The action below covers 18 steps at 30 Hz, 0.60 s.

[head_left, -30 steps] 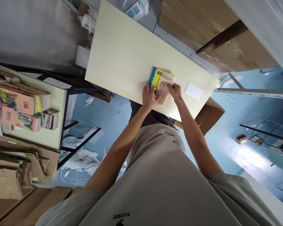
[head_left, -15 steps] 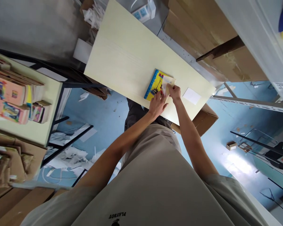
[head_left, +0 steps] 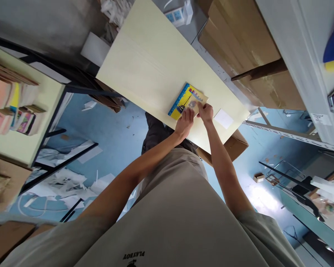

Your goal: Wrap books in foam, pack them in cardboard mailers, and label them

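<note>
A thin book (head_left: 180, 101) with a yellow and blue picture cover lies on the pale tabletop (head_left: 144, 55), near its front edge. Over the cover's right part is a thin pale sheet (head_left: 199, 98) with a faint print; whether it belongs to the book I cannot tell. My left hand (head_left: 184, 123) rests on the book's lower edge, fingers laid on the cover. Pinched at the sheet's right edge is my right hand (head_left: 205, 112), thumb and finger together. To its right a white card (head_left: 223, 118) lies flat on the tabletop.
Large cardboard boxes (head_left: 242, 33) stand beyond the table, beside a power strip (head_left: 178, 15). An open carton (head_left: 236, 144) sits below the right end. Stacked books (head_left: 0, 91) fill a shelf at left; scattered paper (head_left: 66, 181) covers floor there.
The pale sheet lay raised and whitish; now it sits lower over the cover, with print showing on it. Both hands stay at the book. The camera view has shifted slightly.
</note>
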Tool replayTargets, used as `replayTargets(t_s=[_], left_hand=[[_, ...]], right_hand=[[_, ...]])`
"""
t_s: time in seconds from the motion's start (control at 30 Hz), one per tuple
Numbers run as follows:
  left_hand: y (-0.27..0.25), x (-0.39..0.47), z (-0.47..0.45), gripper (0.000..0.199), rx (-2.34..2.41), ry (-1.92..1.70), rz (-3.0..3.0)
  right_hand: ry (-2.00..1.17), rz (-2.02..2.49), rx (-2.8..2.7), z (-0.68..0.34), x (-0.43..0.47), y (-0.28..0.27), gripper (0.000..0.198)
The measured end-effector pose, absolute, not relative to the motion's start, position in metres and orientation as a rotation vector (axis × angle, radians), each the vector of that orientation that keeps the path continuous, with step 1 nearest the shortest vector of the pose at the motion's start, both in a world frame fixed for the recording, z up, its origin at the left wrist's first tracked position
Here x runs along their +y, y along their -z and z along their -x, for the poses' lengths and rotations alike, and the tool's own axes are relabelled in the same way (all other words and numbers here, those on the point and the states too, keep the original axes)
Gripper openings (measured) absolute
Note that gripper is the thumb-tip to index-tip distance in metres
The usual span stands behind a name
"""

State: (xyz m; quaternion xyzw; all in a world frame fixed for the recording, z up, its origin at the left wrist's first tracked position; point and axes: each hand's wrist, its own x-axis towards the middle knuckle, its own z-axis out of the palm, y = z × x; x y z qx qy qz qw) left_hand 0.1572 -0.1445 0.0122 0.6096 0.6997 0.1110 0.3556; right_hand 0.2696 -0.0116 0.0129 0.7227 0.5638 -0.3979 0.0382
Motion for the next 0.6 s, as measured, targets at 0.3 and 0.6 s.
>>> replayTargets(t_s=[0.3,0.6], left_hand=[[-0.019,-0.158,-0.107,0.079,1.613,-0.595,-1.516],[-0.014,-0.184,-0.065,0.043,1.741,-1.051,-0.949]], right_hand=[[0.732,-0.99,2.513,-0.268,0.004,-0.087,0.076],[0.933,-0.864,2.5,-0.216,0.091,-0.071,0.031]])
